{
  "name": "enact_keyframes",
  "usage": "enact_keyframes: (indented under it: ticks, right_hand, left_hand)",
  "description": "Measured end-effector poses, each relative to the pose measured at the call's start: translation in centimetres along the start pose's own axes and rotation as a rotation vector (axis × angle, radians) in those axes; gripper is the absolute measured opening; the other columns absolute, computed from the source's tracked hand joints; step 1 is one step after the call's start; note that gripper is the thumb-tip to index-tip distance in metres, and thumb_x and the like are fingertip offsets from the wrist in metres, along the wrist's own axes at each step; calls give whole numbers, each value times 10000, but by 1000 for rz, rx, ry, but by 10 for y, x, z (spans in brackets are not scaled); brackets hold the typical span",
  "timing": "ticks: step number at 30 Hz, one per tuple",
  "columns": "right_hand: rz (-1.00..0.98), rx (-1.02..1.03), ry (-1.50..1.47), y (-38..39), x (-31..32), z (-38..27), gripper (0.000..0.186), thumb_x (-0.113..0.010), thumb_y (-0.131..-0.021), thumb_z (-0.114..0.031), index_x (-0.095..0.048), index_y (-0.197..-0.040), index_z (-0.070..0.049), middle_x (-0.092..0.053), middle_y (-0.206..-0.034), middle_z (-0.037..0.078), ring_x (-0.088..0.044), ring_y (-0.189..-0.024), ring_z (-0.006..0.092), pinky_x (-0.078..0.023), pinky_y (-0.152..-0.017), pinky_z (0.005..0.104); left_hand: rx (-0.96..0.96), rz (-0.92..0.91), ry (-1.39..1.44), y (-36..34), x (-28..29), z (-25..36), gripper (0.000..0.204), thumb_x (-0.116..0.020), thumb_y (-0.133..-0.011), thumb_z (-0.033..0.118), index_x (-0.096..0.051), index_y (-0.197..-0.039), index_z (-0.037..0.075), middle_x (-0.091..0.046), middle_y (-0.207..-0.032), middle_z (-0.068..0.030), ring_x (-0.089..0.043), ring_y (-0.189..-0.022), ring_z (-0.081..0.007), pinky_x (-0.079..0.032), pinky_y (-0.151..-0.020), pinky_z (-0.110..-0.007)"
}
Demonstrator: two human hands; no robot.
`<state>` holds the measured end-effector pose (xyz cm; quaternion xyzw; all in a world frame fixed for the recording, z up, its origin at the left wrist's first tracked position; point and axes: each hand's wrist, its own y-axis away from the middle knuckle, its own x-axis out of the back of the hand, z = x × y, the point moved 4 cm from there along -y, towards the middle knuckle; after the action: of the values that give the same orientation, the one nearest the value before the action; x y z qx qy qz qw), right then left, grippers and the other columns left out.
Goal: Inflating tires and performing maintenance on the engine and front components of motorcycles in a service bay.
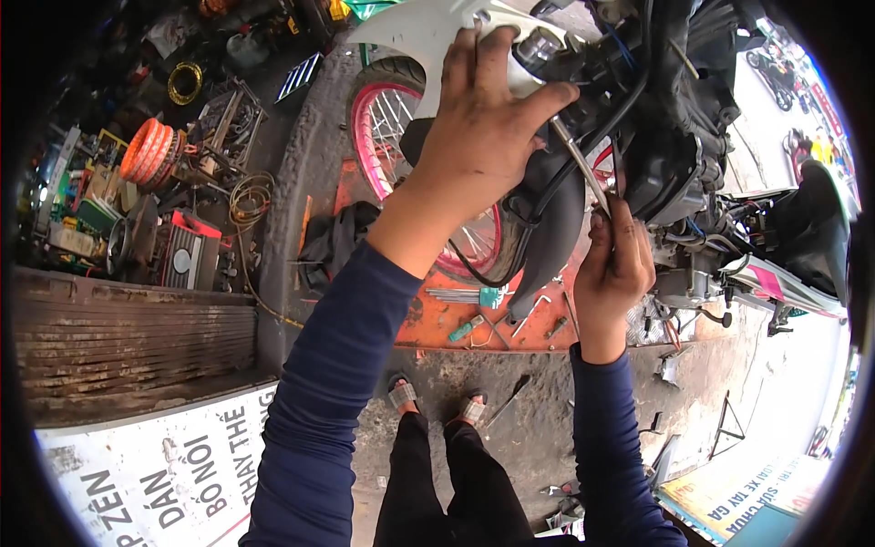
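Observation:
My left hand (483,128) has its fingers bent over the edge of a white motorbike fender (406,32), beside a metal fitting (538,50); its thumb reaches the upper end of a long silver rod-shaped tool (574,146). My right hand (615,260) grips that tool lower down, among black cables and dark bodywork. The rod slants from upper left to lower right, and what its upper end meets is hidden. Behind my left arm is the spoked front wheel with a pink rim (369,137). A long dark grey plastic guard (551,255) hangs between my hands.
An orange platform (433,324) under the bike carries hex keys (447,294) and other tools. At left are cluttered parts, orange rims (146,150), dark slatted metal (137,346) and a white sign (137,456). Another motorbike (811,228) stands right. My sandalled feet are on concrete (510,428).

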<state>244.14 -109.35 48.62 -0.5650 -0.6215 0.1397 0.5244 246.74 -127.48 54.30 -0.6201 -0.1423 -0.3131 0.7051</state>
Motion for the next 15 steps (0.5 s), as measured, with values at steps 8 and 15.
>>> enact_keyframes:
  ticks: [8,15]
  right_hand:
    - [-447,-951,-1068,-15,6,1,271,-511,-970,-263,-583,-908,-9,-335,-521,-52,-320,-436,43,-289,-397,221]
    - [-356,-1062,-995,16,20,5,202,-574,-944,-223,-635,-972,-33,-504,-729,-37,-421,-621,41,-359,-563,185]
  left_hand:
    - [66,1,-15,-4,11,1,513,-726,-669,27,-624,-1105,278,-366,-1302,-181,-325,-1228,-437,-336,-1040,-495]
    - [138,-126,21,-7,26,1,543,-657,-727,4,-607,-1180,297,-333,-1387,-161,-313,-1285,-422,-274,-1106,-476]
